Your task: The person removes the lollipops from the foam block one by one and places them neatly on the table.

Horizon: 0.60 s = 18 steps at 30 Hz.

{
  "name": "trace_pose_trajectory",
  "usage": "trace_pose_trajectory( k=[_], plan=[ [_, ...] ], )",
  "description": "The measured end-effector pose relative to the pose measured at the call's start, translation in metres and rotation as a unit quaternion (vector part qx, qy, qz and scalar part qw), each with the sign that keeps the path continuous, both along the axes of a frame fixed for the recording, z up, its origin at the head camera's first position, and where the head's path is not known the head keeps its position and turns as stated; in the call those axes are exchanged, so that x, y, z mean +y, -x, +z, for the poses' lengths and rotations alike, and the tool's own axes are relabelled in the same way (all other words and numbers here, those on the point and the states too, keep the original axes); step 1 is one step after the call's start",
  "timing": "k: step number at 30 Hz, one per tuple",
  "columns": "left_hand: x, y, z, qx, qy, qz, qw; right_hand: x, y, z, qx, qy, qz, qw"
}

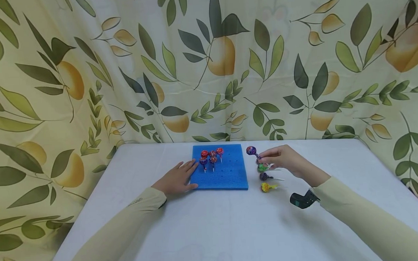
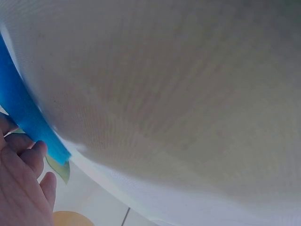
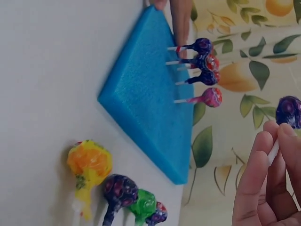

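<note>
My right hand [image 1: 280,158] pinches a purple-wrapped lollipop [image 1: 251,150] by its white stick, wrapped head up, just right of the blue foam board [image 1: 231,179]. That lollipop shows at the edge of the right wrist view, between thumb and fingers [image 3: 256,188]. With fingers spread, my left hand [image 1: 177,179] rests against the board's left edge. Several lollipops stand upright in the board's left and back part, among them a red one [image 1: 219,150] and a purple one [image 1: 203,161]. Small holes dot the rest of the board.
Right of the board lie a green lollipop [image 1: 262,168], a dark purple one [image 1: 264,176] and a yellow one [image 1: 265,187]. A further purple-and-red lollipop [image 3: 157,214] lies beyond the green one. A leaf-patterned curtain [image 1: 208,107] hangs behind the white table [image 1: 212,230].
</note>
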<state>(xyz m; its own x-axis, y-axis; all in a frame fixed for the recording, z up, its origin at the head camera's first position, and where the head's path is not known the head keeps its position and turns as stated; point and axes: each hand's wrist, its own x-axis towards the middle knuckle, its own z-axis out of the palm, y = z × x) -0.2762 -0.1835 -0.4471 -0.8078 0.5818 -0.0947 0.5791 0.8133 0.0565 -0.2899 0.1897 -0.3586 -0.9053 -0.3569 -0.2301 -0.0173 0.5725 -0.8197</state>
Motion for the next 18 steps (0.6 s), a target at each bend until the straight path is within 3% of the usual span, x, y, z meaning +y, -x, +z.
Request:
trace_pose_trajectory(
  k=[7,18],
  plan=[
    [0.001,-0.002,0.001,-0.002,-0.003,0.004,1.0000,0.019,-0.006,-0.005,-0.010,-0.017,0.000,0.9998],
    [0.002,-0.001,-0.001,-0.002,0.013,0.009,0.9999,0.046,-0.016,-0.008,-0.037,-0.005,0.007,0.9993]
  ],
)
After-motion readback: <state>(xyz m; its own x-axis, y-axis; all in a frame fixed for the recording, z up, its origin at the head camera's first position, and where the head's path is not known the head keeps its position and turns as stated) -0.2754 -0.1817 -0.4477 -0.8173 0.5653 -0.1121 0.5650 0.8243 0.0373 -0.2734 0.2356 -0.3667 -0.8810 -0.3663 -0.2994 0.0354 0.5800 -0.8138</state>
